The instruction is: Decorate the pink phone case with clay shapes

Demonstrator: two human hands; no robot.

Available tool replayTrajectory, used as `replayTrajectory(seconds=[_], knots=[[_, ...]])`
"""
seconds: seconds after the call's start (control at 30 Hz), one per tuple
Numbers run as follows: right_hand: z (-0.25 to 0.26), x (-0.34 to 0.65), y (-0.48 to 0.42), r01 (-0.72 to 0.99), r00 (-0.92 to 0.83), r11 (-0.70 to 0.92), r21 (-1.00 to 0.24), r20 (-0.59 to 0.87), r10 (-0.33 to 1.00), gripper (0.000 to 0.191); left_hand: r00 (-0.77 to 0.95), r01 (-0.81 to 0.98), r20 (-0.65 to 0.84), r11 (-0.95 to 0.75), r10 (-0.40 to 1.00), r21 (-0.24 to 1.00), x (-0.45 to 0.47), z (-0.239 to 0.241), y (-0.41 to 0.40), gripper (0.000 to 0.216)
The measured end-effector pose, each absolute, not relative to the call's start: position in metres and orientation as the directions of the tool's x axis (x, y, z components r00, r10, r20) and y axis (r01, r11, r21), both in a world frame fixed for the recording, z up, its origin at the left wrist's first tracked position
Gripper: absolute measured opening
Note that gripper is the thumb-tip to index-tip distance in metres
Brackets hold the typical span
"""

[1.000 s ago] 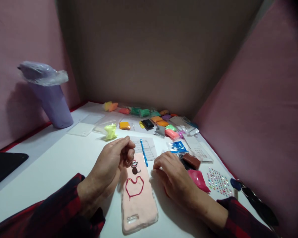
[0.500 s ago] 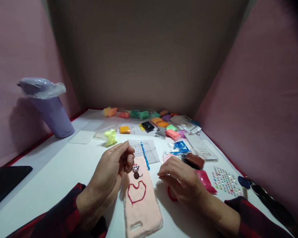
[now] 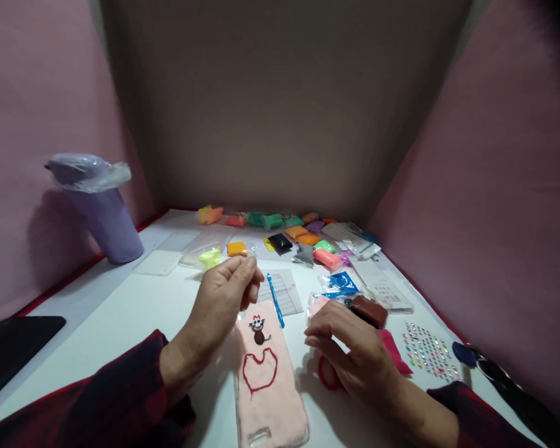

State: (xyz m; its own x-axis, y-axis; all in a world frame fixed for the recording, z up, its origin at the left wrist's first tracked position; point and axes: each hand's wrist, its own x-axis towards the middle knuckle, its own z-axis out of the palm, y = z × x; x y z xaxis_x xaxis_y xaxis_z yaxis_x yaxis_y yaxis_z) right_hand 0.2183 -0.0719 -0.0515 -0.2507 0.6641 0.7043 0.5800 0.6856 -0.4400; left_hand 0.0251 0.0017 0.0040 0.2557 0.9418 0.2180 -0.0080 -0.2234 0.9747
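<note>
A phone case (image 3: 268,379) covered in pale pink clay lies on the white table (image 3: 121,311), bearing a red heart outline (image 3: 260,370) and a small brown figure (image 3: 259,330). My left hand (image 3: 224,298) hovers above the case's top left corner, thumb and fingertips pinched together; whatever they hold is too small to make out. My right hand (image 3: 354,354) is lifted to the right of the case, fingers curled and close together over a red clay ring (image 3: 326,373). A blue tool (image 3: 275,300) lies on a printed paper (image 3: 282,292) between the hands.
Several coloured clay packets (image 3: 289,233) lie along the table's back. A lilac cup (image 3: 102,211) with plastic wrap stands back left, a dark tablet (image 3: 14,342) at the left edge. Brown clay (image 3: 368,310), a magenta packet (image 3: 394,351), a gem sticker sheet (image 3: 429,351) and scissors (image 3: 494,373) sit right.
My left hand rose and shifted slightly right, still pinched. My right hand lifted off the table, uncovering the red clay ring. The view shifted, so the case sits lower in frame.
</note>
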Motion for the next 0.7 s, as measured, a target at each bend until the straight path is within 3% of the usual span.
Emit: replayTrajectory(seconds=[0.13, 0.27, 0.7], knots=[[-0.052, 0.218, -0.072, 0.586, -0.238, 0.671, -0.454, 0.695, 0.678, 0.017, 0.195, 0.125, 0.417, -0.444, 0.888, 0.887, 0.016, -0.008, -0.002, 0.028], [-0.054, 0.219, -0.072, 0.552, -0.252, 0.675, -0.49, 0.673, 0.695, 0.019, 0.155, 0.174, 0.518, -0.54, 0.841, 0.824, 0.006, -0.012, -0.011, 0.024], [-0.057, 0.221, -0.077, 0.525, -0.268, 0.687, -0.503, 0.668, 0.694, 0.025, 0.272, 0.213, 0.5, -0.558, 0.822, 0.802, 0.007, -0.017, -0.017, 0.03]])
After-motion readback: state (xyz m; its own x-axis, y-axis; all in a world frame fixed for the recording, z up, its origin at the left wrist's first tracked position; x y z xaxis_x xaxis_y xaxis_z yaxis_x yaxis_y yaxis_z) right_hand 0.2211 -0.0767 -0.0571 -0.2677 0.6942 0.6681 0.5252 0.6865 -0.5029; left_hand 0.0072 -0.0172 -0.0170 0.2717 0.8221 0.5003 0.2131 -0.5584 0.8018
